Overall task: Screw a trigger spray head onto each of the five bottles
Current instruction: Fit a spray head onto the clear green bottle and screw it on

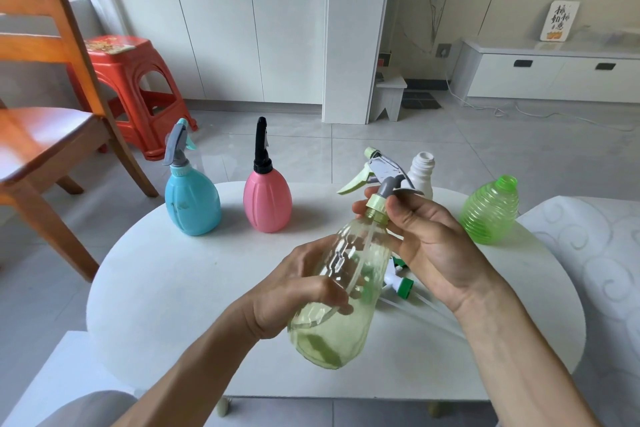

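My left hand (298,291) grips the body of a pale yellow-green transparent bottle (332,305), tilted above the white table (173,288). My right hand (426,239) pinches the collar of the grey and light-green trigger spray head (379,180) sitting on that bottle's neck. A blue bottle (192,199) with a grey and teal spray head and a pink bottle (267,203) with a black spray head stand at the back left. A white bottle (421,172) and a ribbed green bottle (490,213) stand open-necked at the back right. A white and green spray head (400,279) lies on the table under my right hand.
A wooden chair (45,135) and a red plastic stool (133,87) stand on the floor to the left of the table. White seat cushions flank the table's near edge and right side.
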